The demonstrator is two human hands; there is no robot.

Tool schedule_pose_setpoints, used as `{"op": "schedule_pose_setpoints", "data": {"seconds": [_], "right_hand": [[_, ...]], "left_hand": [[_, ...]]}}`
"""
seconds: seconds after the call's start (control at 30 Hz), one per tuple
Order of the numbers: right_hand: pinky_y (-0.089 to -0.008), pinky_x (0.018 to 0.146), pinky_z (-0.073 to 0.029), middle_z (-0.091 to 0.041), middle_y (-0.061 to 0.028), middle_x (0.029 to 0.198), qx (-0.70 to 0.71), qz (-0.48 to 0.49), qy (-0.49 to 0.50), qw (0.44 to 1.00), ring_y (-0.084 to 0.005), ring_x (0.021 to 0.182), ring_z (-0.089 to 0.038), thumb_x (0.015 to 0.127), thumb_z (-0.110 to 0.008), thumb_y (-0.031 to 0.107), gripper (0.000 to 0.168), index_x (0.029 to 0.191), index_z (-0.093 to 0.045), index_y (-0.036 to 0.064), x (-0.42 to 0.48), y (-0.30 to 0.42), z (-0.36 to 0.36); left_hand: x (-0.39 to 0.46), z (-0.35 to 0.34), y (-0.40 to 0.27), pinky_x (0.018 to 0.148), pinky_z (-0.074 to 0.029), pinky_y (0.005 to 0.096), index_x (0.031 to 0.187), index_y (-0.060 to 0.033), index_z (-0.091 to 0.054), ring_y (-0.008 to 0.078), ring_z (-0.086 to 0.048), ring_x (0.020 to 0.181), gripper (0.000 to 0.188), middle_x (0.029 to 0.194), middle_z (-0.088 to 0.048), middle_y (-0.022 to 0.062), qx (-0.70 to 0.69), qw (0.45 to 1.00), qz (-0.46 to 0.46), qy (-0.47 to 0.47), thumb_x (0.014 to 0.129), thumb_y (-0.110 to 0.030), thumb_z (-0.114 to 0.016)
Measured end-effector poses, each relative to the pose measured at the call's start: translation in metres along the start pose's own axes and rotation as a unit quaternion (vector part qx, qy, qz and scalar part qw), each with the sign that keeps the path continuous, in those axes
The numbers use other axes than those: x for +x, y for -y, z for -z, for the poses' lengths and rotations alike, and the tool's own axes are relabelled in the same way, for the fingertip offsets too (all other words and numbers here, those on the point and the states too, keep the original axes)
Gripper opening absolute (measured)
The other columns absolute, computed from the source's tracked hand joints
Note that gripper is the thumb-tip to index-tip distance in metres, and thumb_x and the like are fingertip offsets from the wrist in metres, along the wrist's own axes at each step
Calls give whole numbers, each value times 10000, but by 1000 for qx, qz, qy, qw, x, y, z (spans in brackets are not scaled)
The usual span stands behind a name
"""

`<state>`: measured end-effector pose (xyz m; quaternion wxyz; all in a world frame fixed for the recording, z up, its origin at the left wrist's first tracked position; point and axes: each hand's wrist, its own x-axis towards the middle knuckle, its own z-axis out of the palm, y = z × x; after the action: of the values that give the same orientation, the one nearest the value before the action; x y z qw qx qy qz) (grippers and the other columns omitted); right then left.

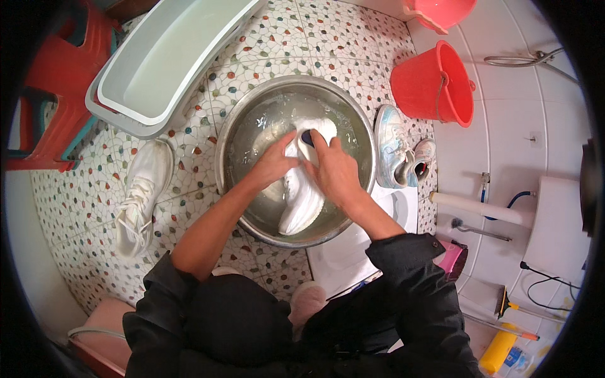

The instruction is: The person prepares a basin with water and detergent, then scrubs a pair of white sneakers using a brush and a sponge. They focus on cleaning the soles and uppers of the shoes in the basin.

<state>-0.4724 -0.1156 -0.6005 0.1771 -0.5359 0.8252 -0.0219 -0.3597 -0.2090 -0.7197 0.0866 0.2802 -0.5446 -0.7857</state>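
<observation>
A wet white sneaker (pixel 302 203) is held tilted over a round steel basin (pixel 222 156) of cloudy water, its lower end near the basin's front. My left hand (pixel 274 163) grips the sneaker's side by the ankle opening. My right hand (pixel 335 172) is closed around a small white and dark-blue brush (pixel 308 144), pressed against the shoe; its bristles are hidden. On the floor left of the basin lies another white sneaker (pixel 144 189) with loose laces.
Pale blue-and-white sneakers (pixel 392 146) stand close to the basin's right. Beyond them a red bucket (pixel 416 85) lies tipped. Grey-white tubs (pixel 156 71) and red stools (pixel 56 80) are at upper left. A white squat toilet (pixel 340 255) adjoins the basin's lower right.
</observation>
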Motion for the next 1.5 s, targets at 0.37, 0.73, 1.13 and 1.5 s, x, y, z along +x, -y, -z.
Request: {"op": "schedule_pose_setpoints", "data": {"seconds": [0.37, 0.73, 1.13, 1.5], "right_hand": [[-475, 755, -532, -603, -236, 1061, 18, -59, -120, 991, -429, 906, -651, 846, -713, 318, 671, 1424, -433, 125, 53, -35, -12], [-355, 796, -509, -674, -174, 930, 356, -229, -188, 886, -264, 820, -654, 892, -686, 386, 737, 1440, -381, -2, 10, -87, -51], [-468, 953, -485, -519, -340, 1254, 134, -188, -39, 972, -484, 1113, -569, 827, -731, 224, 837, 1480, -262, -10, -22, -80, -103], [-345, 1021, -436, -533, -262, 1340, 466, -287, 4, 837, -313, 1216, -550, 809, -748, 290, 855, 1454, -317, -70, -19, -92, -88]], "left_hand": [[10, 8, 22, 1030, -430, 298, 1510, 65, -283, 173, -516, 1231, 779, 1432, -488, 161, 25, 998, -57, 12, 831, 2, -658], [17, 16, 18, 815, -510, 319, 1190, 66, -635, 185, -668, 905, 422, 1025, -715, 130, 101, 994, -39, -31, 863, -195, -690], [-4, 15, -18, 703, -501, 248, 1094, 31, -679, 88, -636, 774, 338, 921, -708, 40, -160, 976, 47, -142, 991, -284, -613], [-29, 8, -48, 798, -480, 235, 1117, 22, -665, 84, -622, 890, 246, 997, -695, 24, -65, 990, -84, -97, 986, -177, -605]]}}
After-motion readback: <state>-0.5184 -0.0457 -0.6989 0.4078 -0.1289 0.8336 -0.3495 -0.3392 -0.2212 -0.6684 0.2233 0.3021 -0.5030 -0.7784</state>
